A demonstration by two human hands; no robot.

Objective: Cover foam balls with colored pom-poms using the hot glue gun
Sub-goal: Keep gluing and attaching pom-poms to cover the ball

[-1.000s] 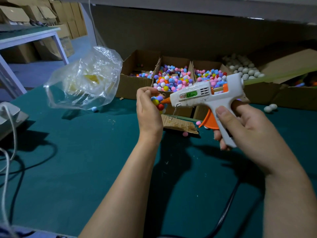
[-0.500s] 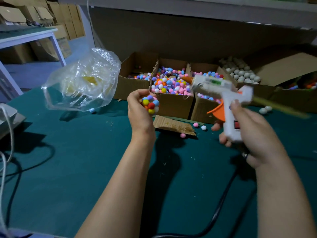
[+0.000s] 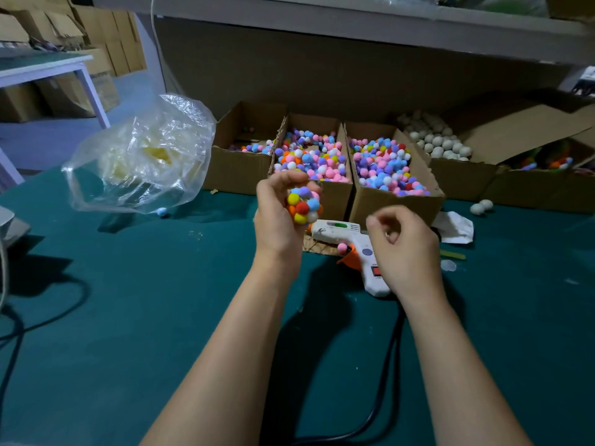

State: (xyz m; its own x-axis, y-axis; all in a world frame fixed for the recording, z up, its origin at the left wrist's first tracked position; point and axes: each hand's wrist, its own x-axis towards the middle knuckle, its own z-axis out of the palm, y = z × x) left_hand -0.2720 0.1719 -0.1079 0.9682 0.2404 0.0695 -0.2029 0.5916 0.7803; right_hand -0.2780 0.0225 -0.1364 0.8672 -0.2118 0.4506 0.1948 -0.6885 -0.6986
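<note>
Two hands over a green bench (image 3: 128,317), one ball nearly covered.

Boxes of pom-poms (image 3: 383,165) stand at the bench's back edge; the glue gun (image 3: 351,243) lies on the bench, let go. The left hand (image 3: 278,217) grips the pom-pom ball (image 3: 304,206); the right hand (image 3: 402,246) hovers loosely curled, holding nothing. It looks like the sticking step: next, probably pick one pom-pom and press it onto a bare spot.

— What is the left hand (image 3: 278,217) doing?
— It is up, fingers curled tight around the pom-pom ball (image 3: 304,206).
— And the right hand (image 3: 404,244)?
— Just beside that grip, a bit lower, fingers loosely bent, holding nothing.
</note>
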